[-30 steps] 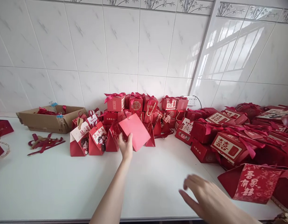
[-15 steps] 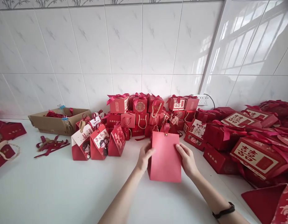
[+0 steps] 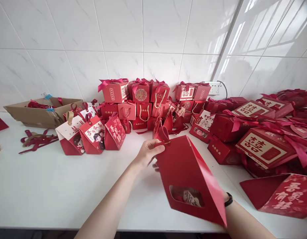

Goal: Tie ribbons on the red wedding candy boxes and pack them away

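A red triangular gift box [image 3: 178,169] with an oval window low on its face and a ribbon loop at its top hangs tilted above the white table. My left hand [image 3: 149,152] pinches its upper left corner near the loop, thumb on the front. Most of my right hand [image 3: 156,166] is behind the box; only some fingertips show at its left edge, and the wrist with a black band comes out at the right. Whether those fingers grip the box is hidden. Something white and red shows through the window.
Three similar boxes [image 3: 92,134] stand at the left, beside loose ribbons [image 3: 36,141] and an open cardboard box [image 3: 39,122]. Stacked red boxes [image 3: 141,91] line the wall. More boxes [image 3: 263,151] are piled at the right, with one lying box [image 3: 280,196] near the front.
The box has turned from its plain face to its windowed side and tilted. My left hand has shifted to its top corner; my right hand has gone behind it. The view has tipped down.
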{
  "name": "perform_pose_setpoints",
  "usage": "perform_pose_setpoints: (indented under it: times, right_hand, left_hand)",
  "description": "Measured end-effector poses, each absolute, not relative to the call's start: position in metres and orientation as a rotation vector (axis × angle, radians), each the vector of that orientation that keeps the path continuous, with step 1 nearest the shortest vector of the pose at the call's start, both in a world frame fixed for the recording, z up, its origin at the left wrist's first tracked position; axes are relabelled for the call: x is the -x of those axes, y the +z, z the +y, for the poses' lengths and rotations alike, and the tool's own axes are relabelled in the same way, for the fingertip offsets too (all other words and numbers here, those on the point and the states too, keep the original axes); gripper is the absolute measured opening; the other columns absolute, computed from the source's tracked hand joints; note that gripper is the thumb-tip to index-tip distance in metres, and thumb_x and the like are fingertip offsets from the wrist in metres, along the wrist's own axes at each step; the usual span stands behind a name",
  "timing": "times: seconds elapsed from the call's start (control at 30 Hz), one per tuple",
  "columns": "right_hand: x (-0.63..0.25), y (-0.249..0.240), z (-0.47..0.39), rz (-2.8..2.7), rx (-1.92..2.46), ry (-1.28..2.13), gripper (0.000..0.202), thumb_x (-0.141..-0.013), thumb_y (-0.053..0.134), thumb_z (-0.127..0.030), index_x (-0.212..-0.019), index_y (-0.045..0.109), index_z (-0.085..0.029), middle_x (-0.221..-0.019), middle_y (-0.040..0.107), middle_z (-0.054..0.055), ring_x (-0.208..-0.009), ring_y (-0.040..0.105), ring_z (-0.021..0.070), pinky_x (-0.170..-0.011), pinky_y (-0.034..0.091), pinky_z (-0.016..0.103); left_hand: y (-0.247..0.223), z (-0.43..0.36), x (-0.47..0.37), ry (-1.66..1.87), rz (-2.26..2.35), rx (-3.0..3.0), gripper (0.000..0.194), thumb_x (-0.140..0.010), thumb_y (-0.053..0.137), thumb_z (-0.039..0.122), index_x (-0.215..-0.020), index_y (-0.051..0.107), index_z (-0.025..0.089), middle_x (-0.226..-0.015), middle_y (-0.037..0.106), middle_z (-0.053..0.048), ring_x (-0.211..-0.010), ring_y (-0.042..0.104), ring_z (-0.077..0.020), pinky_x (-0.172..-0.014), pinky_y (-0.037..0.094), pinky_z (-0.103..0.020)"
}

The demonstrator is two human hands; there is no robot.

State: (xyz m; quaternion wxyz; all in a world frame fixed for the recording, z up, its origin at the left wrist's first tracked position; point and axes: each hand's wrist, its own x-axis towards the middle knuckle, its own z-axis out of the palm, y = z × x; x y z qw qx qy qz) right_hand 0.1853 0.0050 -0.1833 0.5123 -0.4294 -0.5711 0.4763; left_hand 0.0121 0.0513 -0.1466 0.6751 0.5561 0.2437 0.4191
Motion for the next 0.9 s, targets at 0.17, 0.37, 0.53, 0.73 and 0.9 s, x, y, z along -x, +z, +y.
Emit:
perform_pose_setpoints:
  times: [0.17, 0.37, 0.53, 0.73, 0.9]
  right_hand:
    - [-0.192, -0.15, 0.022, -1.365, 0.943, 1.396, 0.039, -0.07, 0.062, -0.056, -0.071, 0.065, -0.017, -0.069, 0.065, 0.003, -0.063, 0.059, 0.0167, -0.061, 0.049, 0.03]
    - [-0.195, -0.146, 0.024, -1.233, 0.845, 1.068, 0.032, -0.076, 0.062, -0.05, -0.089, 0.067, -0.022, -0.093, 0.069, 0.004, -0.081, 0.063, 0.0174, -0.071, 0.049, 0.028]
    - [-0.186, -0.145, 0.011, -1.328, 0.943, 0.746, 0.018, -0.072, 0.069, -0.038, -0.074, 0.066, -0.021, -0.08, 0.068, 0.001, -0.072, 0.061, 0.0146, -0.064, 0.048, 0.024]
    - [-0.184, -0.14, 0.008, -1.392, 0.991, 0.633, 0.018, -0.073, 0.065, -0.036, -0.067, 0.063, -0.02, -0.071, 0.066, 0.001, -0.065, 0.059, 0.0144, -0.059, 0.046, 0.025]
    - [-0.186, -0.14, 0.01, -1.413, 0.987, 0.591, 0.016, -0.073, 0.064, -0.035, -0.067, 0.062, -0.02, -0.07, 0.066, 0.001, -0.064, 0.059, 0.0143, -0.059, 0.047, 0.025]
  left_hand:
    - [-0.142, 0.057, -0.009, 1.246, 0.632, -1.217, 0.033, -0.062, 0.071, 0.034, -0.057, 0.045, 0.016, -0.054, 0.047, 0.006, -0.047, 0.045, -0.0065, -0.047, 0.036, -0.019]
    - [-0.139, 0.05, -0.012, 1.4, 0.727, -1.582, 0.035, -0.07, 0.065, 0.031, -0.053, 0.038, 0.016, -0.053, 0.038, 0.006, -0.048, 0.037, -0.0059, -0.047, 0.03, -0.02]
    - [-0.136, 0.036, -0.019, 1.321, 0.711, -1.766, 0.021, -0.072, 0.063, 0.028, -0.06, 0.051, 0.017, -0.058, 0.049, 0.003, -0.054, 0.046, -0.0088, -0.051, 0.036, -0.021]
    - [-0.134, 0.028, -0.026, 1.339, 0.764, -1.763, 0.012, -0.073, 0.063, 0.029, -0.071, 0.062, 0.018, -0.071, 0.064, -0.001, -0.066, 0.058, -0.0137, -0.058, 0.045, -0.023]
    - [-0.134, 0.027, -0.027, 1.35, 0.804, -1.742, 0.013, -0.074, 0.064, 0.031, -0.072, 0.065, 0.018, -0.072, 0.066, -0.001, -0.065, 0.06, -0.0142, -0.057, 0.046, -0.022]
